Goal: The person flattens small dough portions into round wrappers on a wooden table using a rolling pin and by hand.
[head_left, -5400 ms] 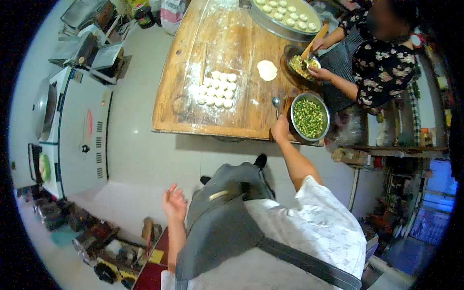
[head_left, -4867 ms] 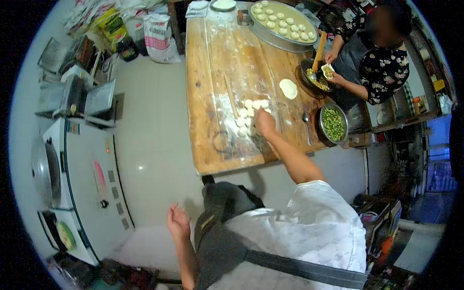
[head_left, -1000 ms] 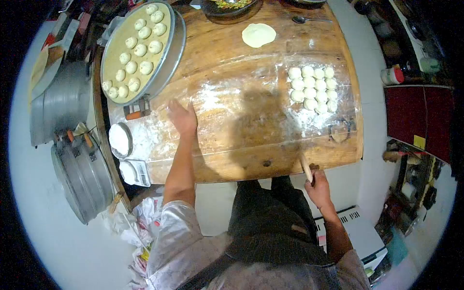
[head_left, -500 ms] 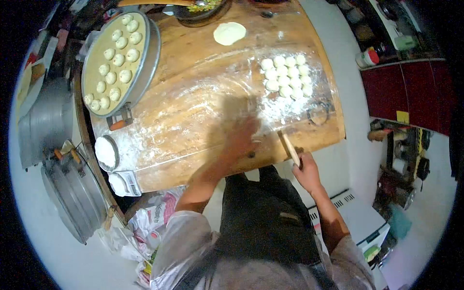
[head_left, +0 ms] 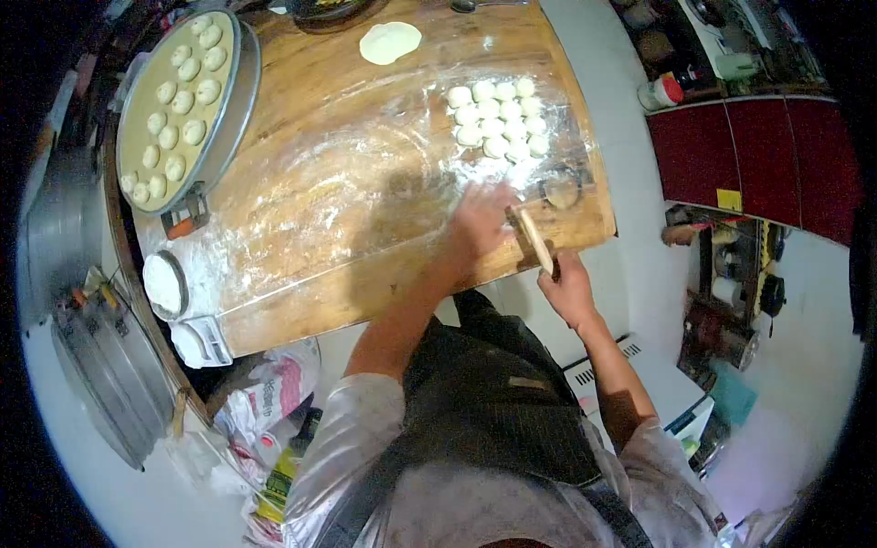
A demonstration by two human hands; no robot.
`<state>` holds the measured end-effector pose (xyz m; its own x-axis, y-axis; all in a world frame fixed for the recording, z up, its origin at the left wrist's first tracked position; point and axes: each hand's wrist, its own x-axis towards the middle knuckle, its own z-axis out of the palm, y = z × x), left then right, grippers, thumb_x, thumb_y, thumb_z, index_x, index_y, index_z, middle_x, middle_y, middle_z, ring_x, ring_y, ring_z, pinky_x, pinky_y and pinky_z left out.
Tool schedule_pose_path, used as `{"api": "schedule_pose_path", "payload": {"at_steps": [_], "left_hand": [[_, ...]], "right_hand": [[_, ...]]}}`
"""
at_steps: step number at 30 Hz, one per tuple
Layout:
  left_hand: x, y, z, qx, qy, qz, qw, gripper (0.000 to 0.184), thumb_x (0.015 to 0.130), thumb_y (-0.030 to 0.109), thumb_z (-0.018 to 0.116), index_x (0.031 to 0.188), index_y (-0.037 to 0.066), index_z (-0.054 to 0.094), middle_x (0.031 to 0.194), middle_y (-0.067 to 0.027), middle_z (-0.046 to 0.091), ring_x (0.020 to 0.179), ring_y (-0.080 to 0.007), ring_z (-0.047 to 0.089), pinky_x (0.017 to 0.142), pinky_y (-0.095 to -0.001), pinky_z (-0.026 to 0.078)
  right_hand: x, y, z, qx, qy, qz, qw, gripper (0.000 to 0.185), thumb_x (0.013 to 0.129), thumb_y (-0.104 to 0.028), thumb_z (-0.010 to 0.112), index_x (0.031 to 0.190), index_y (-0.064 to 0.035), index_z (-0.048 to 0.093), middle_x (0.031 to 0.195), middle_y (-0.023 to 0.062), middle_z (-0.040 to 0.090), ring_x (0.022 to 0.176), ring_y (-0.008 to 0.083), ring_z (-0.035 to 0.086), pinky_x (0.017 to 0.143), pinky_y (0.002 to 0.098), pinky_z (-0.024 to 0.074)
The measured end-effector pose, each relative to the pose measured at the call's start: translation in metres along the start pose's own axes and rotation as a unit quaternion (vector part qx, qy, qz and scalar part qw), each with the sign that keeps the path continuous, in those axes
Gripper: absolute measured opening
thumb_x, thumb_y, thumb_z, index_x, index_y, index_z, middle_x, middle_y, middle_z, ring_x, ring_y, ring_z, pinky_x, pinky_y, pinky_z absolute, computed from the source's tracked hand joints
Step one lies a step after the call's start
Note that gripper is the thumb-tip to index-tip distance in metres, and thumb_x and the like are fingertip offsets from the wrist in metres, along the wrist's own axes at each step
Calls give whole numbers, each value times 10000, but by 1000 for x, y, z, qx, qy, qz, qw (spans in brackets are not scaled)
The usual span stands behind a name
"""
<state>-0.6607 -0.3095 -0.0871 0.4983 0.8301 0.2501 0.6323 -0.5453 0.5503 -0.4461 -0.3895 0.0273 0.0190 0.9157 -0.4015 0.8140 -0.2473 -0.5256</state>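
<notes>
My right hand (head_left: 568, 290) is closed around the near end of a wooden rolling pin (head_left: 533, 239), which angles over the front of the table. Beside the pin's far end is my left hand (head_left: 482, 221), low over the floured wood. Its fingers look stretched apart but are slightly blurred, and the area under the palm is hidden. Just beyond it sit several small round dough pieces (head_left: 498, 119) in close rows, with loose flour (head_left: 489, 172) along their near side. A flat rolled dough wrapper (head_left: 390, 43) lies farther back.
A large round steamer tray (head_left: 245, 110) holds several filled buns (head_left: 183, 101) at the left. A bowl of flour (head_left: 164, 284) and a white container (head_left: 196, 342) stand at the table's left edge. A spoon (head_left: 464, 5) and a dark pan (head_left: 333, 13) are at the back.
My left hand has come up and right, closer to the dough pieces and the rolling pin's end. The right hand keeps its grip on the pin. The whole view has shifted.
</notes>
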Motion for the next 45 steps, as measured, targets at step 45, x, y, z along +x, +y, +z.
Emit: {"api": "schedule_pose_path", "payload": {"at_steps": [45], "left_hand": [[22,-124,-82,203,-155,-195,947,742,917,528,676,1541,189,462,1676,-174,247,1523,-412,263,1275,-550,150]], "right_hand": [[120,-76,126,-81,-49,-427,899,349,964,-336,614,1067,-7,666,1095,220,611,1056,408,593,909,548,485]]}}
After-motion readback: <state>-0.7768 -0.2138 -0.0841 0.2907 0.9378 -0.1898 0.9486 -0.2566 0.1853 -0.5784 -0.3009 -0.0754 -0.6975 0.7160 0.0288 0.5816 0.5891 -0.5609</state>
